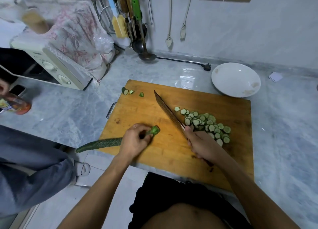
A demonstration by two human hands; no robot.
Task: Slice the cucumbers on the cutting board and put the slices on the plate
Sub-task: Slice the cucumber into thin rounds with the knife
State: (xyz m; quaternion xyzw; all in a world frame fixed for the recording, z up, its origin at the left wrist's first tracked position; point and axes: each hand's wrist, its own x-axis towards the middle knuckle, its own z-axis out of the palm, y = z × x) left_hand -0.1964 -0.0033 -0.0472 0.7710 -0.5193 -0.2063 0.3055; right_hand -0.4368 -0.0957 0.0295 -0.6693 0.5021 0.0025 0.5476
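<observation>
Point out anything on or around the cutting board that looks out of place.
The cucumber sticks well past the cutting board's left edge, its tail hanging beyond the counter. A few cut end pieces lie stray at the board's far left corner, apart from the slice pile.

Dim, even light; glare on the countertop (187,77); blurred, warped edges.

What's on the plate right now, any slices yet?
Nothing green shows on the plate: only a few faint brownish marks on its white inside. The cut slices lie piled on the cutting board, beside the knife. None of the plate's inside is covered.
</observation>
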